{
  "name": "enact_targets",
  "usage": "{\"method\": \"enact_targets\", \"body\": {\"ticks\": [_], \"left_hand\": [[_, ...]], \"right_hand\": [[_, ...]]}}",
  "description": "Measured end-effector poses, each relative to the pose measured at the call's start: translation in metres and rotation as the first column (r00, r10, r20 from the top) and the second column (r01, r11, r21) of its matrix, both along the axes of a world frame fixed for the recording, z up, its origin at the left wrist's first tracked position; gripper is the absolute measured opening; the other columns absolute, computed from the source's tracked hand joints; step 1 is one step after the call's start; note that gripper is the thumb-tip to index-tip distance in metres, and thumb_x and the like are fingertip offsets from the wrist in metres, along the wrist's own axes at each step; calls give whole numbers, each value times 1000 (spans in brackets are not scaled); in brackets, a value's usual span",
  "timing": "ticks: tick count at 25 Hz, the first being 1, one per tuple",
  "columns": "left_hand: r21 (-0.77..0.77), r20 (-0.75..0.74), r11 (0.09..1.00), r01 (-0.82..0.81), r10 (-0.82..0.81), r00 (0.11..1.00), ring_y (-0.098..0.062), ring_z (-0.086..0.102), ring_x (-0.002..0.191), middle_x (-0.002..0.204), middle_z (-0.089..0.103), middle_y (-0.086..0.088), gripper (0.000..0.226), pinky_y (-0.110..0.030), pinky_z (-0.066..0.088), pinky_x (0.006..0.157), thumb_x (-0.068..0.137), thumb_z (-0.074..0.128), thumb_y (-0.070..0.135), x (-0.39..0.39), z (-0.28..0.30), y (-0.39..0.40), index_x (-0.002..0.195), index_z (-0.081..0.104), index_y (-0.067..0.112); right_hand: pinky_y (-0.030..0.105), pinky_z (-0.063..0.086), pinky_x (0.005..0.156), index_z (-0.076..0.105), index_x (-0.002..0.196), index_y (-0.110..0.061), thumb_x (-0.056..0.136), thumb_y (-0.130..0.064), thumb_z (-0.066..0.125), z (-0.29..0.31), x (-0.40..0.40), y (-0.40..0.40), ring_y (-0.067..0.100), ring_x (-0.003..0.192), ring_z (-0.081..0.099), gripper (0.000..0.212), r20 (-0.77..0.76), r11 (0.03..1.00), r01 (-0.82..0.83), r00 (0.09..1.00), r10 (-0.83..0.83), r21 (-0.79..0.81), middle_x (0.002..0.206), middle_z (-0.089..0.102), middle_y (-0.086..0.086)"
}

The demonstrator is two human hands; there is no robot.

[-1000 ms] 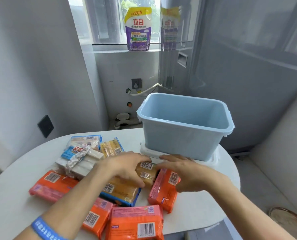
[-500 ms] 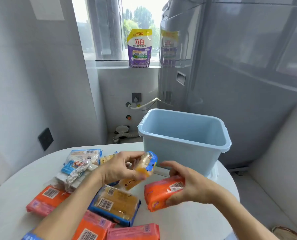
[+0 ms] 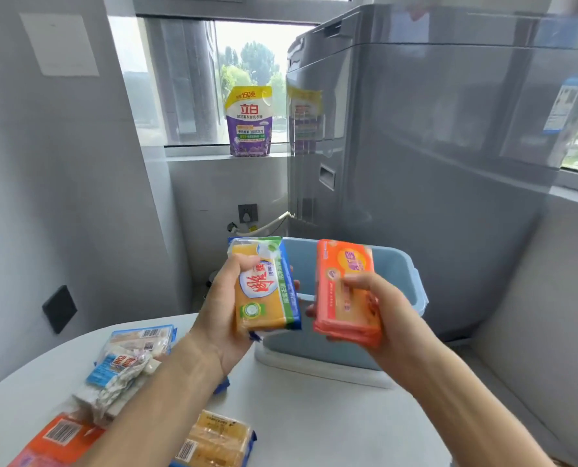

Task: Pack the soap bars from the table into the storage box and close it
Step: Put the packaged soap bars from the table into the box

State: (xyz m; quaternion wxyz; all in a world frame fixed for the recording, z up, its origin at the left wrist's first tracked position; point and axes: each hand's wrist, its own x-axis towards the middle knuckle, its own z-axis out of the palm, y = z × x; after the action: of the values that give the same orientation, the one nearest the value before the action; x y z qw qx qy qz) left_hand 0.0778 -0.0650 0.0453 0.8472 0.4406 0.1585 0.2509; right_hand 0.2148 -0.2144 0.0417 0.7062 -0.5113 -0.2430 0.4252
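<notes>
At the near edge of the white table (image 3: 314, 416), two soap packs are seen lying flat: an orange pack (image 3: 56, 439) with a barcode at the lower left, and a yellow pack (image 3: 213, 441) beside it, partly cut off by the frame. A little farther back on the left, a loose heap of clear-wrapped bars (image 3: 125, 362) with blue labels is piled — some of it hidden behind the left forearm.

Above the table, two packs are held upright, side by side but apart. A yellow bar (image 3: 264, 284) in a blue-and-green wrapper is gripped by the left hand (image 3: 227, 315), the thumb pressed on its printed face and the fingers wrapped round the back, their tips just showing at the right edge. An orange bar (image 3: 346, 291) is pinched by the right hand (image 3: 381, 318), thumb laid across the front and fingers curled behind it.

Directly behind both bars the blue box (image 3: 405, 298) is seen, open at the top and standing on a white lid (image 3: 324, 369) that lies flat on the table. Its inside is largely hidden by the raised packs.

Beyond the box a grey appliance (image 3: 432, 163) is set against the wall, and a purple pouch (image 3: 249, 123) is stood on the window sill (image 3: 206, 151).
</notes>
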Motion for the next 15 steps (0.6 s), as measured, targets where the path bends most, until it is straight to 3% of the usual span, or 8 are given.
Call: {"method": "enact_targets", "body": {"ticks": [2, 4, 5, 7, 9, 11, 13, 15], "left_hand": [[121, -101, 991, -64, 76, 992, -29, 73, 81, 98, 76, -11, 31, -50, 61, 65, 76, 65, 34, 22, 20, 14, 96, 79, 15], [307, -256, 945, -116, 200, 946, -26, 75, 72, 89, 77, -11, 22, -45, 61, 57, 80, 67, 32, 54, 33, 32, 83, 79, 14], [457, -335, 883, -104, 280, 900, -26, 74, 75, 91, 77, -13, 21, -45, 61, 65, 80, 70, 30, 70, 34, 42, 87, 76, 12], [739, -492, 666, 101, 431, 756, -27, 72, 85, 95, 74, -14, 33, -38, 59, 76, 79, 73, 32, 102, 26, 60, 100, 70, 6], [777, -622, 497, 386, 511, 593, -31, 69, 93, 100, 70, -20, 44, -29, 51, 66, 79, 71, 34, 126, 9, 70, 108, 66, 0], [694, -710, 402, 598, 524, 471, -29, 67, 93, 104, 70, -17, 40, -30, 50, 66, 82, 67, 31, 145, -9, 77, 109, 63, 1], [620, -736, 315, 719, 550, 394, -25, 62, 88, 105, 65, -10, 32, -32, 49, 71, 87, 63, 29, 154, -24, 82, 107, 53, 6], [572, -767, 301, 763, 526, 367, -25, 59, 93, 111, 61, -9, 32, -35, 50, 81, 90, 60, 28, 157, -36, 89, 112, 51, 7]], "right_hand": [[34, 58, 52, 72, 106, -12, 77, -35, 72, 27, 30, 4, 29, 80, 76, 37, 55, 989, 146, 988, -146, -3, 96, 78, 15], [32, 57, 50, 73, 99, -14, 72, -39, 79, 45, 67, 16, 23, 72, 76, 37, 333, 950, 292, 912, -240, -114, 83, 79, 6], [31, 57, 51, 72, 96, -14, 70, -40, 81, 48, 82, 25, 22, 71, 75, 38, 524, 911, 360, 825, -211, -200, 81, 78, 4], [33, 56, 59, 64, 99, -11, 68, -39, 81, 38, 105, 44, 24, 79, 70, 45, 780, 791, 463, 625, 29, -400, 89, 72, 5], [33, 50, 68, 49, 120, -8, 72, -37, 79, 13, 118, 59, 28, 95, 63, 64, 769, 636, 468, 536, 349, -614, 107, 64, 8], [34, 48, 74, 34, 134, -8, 79, -34, 72, -12, 125, 70, 31, 105, 59, 72, 672, 508, 440, 491, 554, -740, 120, 60, 10], [35, 52, 70, 36, 132, -9, 83, -33, 66, -23, 132, 75, 28, 91, 61, 63, 603, 456, 395, 496, 625, -798, 108, 61, 7], [37, 55, 71, 41, 132, -9, 85, -30, 65, -27, 136, 79, 28, 87, 62, 57, 547, 424, 345, 528, 650, -837, 106, 60, 9]]}}
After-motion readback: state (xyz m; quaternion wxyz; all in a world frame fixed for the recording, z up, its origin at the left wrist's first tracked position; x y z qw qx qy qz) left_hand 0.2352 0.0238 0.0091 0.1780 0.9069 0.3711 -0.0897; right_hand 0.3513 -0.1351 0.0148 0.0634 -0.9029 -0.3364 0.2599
